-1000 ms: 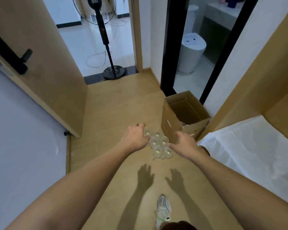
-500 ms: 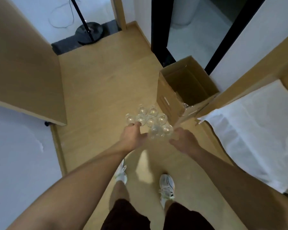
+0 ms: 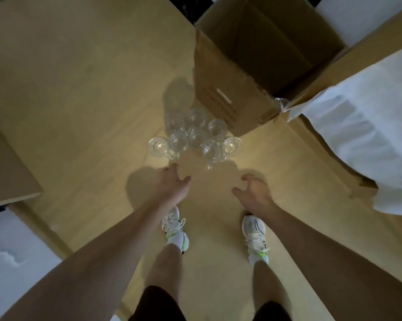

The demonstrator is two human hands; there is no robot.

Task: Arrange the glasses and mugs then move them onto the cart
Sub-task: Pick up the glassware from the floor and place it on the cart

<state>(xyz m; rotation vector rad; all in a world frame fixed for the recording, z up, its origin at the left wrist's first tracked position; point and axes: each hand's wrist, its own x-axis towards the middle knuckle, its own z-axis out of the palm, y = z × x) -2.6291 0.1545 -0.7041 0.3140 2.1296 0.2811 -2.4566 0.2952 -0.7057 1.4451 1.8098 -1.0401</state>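
Several clear glass mugs point(image 3: 196, 136) stand upright in a tight cluster on the wooden floor, just left of a cardboard box. My left hand point(image 3: 173, 185) hovers just below the cluster's left side, fingers loosely curled, holding nothing; its fingertips end a little short of the nearest mug point(image 3: 158, 146). My right hand point(image 3: 253, 191) hangs lower right of the cluster, fingers also loosely curled and empty, clearly apart from the glass. No cart shows in this view.
An open cardboard box point(image 3: 253, 72) stands on the floor behind and right of the mugs. A bed with a white sheet point(image 3: 362, 130) fills the right side. A wooden door point(image 3: 7, 167) juts in at the left. My two feet in white shoes point(image 3: 174, 228) stand below the hands.
Both hands have let go of the mugs and drawn back toward me. The view has tilted further down, so the mugs and box now lie higher in the picture.
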